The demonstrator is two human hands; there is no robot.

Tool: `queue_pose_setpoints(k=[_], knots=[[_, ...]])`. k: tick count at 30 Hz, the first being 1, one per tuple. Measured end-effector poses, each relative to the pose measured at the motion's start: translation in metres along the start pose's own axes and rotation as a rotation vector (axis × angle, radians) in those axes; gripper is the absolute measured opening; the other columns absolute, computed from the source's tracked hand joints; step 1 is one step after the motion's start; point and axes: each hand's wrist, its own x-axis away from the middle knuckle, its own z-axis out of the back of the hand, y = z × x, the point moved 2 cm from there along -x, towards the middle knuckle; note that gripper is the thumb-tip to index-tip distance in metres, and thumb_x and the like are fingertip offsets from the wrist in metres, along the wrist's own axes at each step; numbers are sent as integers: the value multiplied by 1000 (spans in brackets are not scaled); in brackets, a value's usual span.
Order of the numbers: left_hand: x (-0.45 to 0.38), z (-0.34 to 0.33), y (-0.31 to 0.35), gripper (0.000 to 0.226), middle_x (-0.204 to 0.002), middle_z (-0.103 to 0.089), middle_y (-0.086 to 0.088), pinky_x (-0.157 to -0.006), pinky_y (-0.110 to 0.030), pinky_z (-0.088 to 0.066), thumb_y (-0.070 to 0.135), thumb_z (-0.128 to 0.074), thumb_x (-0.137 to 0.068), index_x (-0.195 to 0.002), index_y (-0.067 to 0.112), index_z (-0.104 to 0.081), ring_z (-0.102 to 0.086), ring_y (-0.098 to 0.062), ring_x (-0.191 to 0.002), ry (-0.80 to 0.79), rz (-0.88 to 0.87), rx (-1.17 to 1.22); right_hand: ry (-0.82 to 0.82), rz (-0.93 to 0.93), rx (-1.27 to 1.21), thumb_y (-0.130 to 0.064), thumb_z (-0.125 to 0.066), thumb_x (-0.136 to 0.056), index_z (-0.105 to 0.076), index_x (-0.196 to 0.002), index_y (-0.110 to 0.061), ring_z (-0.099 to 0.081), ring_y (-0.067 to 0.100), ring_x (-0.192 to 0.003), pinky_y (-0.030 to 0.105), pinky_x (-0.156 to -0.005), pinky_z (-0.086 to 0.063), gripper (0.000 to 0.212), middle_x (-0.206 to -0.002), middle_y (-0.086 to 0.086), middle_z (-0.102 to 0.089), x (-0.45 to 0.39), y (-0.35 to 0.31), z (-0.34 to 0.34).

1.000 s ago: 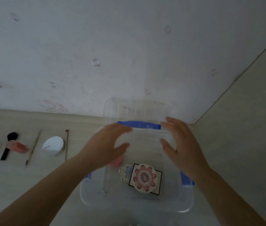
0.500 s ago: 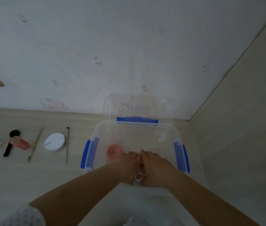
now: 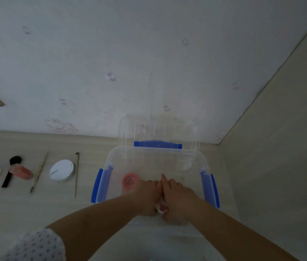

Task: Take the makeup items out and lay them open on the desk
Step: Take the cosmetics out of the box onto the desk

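Desk (image 3: 36, 208): palette (image 3: 161, 208) between both hands' fingers (image 3: 165, 180).

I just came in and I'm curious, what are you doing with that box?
A person has both hands in a clear plastic box with blue clips. The left hand and right hand are close together over a small item, mostly hidden. A pink round pot sits in the box. A brush, white jar and sticks lie on the desk.

Surface: pale wood-grain desk (image 3: 26, 208) | on it: clear storage box (image 3: 203, 162), white round jar (image 3: 62, 170), black brush (image 3: 11, 171), pink bottle (image 3: 21, 172), two thin sticks (image 3: 76, 174), possibly applicators
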Motion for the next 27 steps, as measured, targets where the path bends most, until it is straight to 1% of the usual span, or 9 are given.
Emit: queue_pose_setpoints(k=[3,5,9,11,14,18,21,23,27], knots=[[3,7,-1,72,-121,-56,-9,-85,-39,-49,37,-62,-75,-135,8,-34,-58,-27,-103,60,20,11,49,20,-17,-40,-67,-75,15,-148,-16,-41,27,-120,36,-96,-42,113,-138,12,-33,1,1,5],[10,15,-3,77,-121,-58,-4,-83,-37,-50,41,-62,-74,-137,13,-30,-60,-24,-102,125,40,40,82,36,-23,-41,-67,-75,14,-148,-18,-39,25,-122,35,-99,-41,111,-140,11,-31,5,1,13],[36,46,-7,97,-129,-56,3,-98,-36,-45,52,-66,-73,-147,26,-9,-56,-20,-115,208,91,194,167,75,-19,-49,-66,-77,12,-149,-21,-36,21,-128,32,-103,-38,109,-142,7,-29,19,-2,43],[58,63,-9,94,-131,-55,6,-100,-31,-42,54,-66,-74,-147,31,-12,-53,-15,-119,306,128,235,206,100,-34,-50,-66,-77,9,-149,-25,-32,19,-132,32,-106,-34,107,-144,4,-25,32,-6,66],[89,83,-18,93,-141,-46,5,-102,-31,-39,57,-62,-75,-148,25,-14,-47,-14,-125,397,236,188,299,152,-46,-47,-67,-75,2,-149,-27,-29,18,-134,32,-106,-37,104,-146,1,-21,54,-13,102],[137,95,-31,90,-140,-47,8,-98,-27,-38,70,-54,-67,-142,25,-33,-47,-14,-123,533,374,207,409,226,-36,-48,-68,-75,3,-149,-29,-31,17,-130,30,-104,-38,104,-142,0,-22,73,-27,132],[177,86,-39,85,-137,-52,6,-96,-29,-40,58,-67,-67,-139,20,-42,-51,-17,-122,679,505,297,413,280,-50,-47,-70,-74,2,-149,-29,-31,17,-132,33,-106,-38,105,-143,1,-20,74,-45,140],[200,77,-40,89,-136,-53,4,-96,-30,-42,62,-65,-62,-137,19,-45,-52,-18,-121,766,605,333,404,331,-66,-47,-70,-73,-2,-149,-29,-32,17,-132,32,-106,-38,103,-143,0,-21,73,-60,139],[251,43,-46,85,-135,-51,4,-97,-29,-41,57,-72,-68,-138,18,-43,-50,-16,-121,855,860,395,362,458,-87,-47,-74,-70,-5,-148,-28,-36,15,-130,31,-106,-39,106,-143,0,-25,59,-111,128]])
